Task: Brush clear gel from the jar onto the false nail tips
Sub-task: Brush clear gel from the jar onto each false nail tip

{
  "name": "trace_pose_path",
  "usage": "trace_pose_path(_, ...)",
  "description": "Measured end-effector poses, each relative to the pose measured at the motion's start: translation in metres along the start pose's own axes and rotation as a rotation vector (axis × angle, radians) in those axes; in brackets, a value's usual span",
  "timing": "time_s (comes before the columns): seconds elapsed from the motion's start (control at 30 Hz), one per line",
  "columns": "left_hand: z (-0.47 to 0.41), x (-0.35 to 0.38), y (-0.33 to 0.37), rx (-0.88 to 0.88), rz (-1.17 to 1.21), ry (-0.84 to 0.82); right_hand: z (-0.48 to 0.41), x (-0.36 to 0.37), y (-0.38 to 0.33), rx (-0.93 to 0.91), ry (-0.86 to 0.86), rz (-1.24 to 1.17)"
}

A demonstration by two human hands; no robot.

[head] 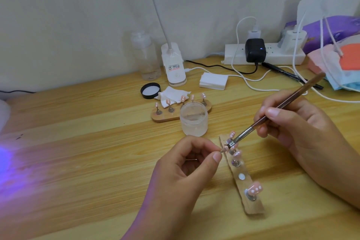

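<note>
My right hand [288, 122] grips a brown-handled brush [272, 111], its bristle tip touching a small pink nail tip [282, 149]. My left hand [187, 163] pinches that tip's stand between thumb and forefinger, just left of a narrow wooden holder [245, 187]. The holder carries other pink tips with white dots [255, 189]. An open frosted jar of clear gel [193, 121] stands behind the holder. A second, oval wooden holder [165, 116] with several pink tips sits behind the jar.
The jar's black lid [150, 90] and crumpled tissue [171, 97] lie behind the oval holder. A clear bottle [145, 58], a white lamp base [174, 66], a pad stack [213, 81], a power strip [263, 53] with cables, and face masks [342, 70] line the back. Purple light falls at the left.
</note>
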State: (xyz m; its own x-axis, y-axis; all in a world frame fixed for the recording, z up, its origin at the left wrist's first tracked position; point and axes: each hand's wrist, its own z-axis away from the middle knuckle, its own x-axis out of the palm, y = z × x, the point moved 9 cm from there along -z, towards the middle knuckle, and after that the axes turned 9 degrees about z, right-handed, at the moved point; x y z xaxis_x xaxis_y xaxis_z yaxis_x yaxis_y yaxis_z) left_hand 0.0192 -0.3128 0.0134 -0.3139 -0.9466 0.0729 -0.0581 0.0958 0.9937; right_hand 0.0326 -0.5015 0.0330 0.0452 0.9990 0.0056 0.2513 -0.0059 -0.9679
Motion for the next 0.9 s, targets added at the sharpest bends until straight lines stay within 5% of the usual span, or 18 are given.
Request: trace_pose_path(0.9,-0.001,0.001,0.003,0.01,0.035,0.001,0.001,0.008,0.0,0.021,-0.048,-0.093)
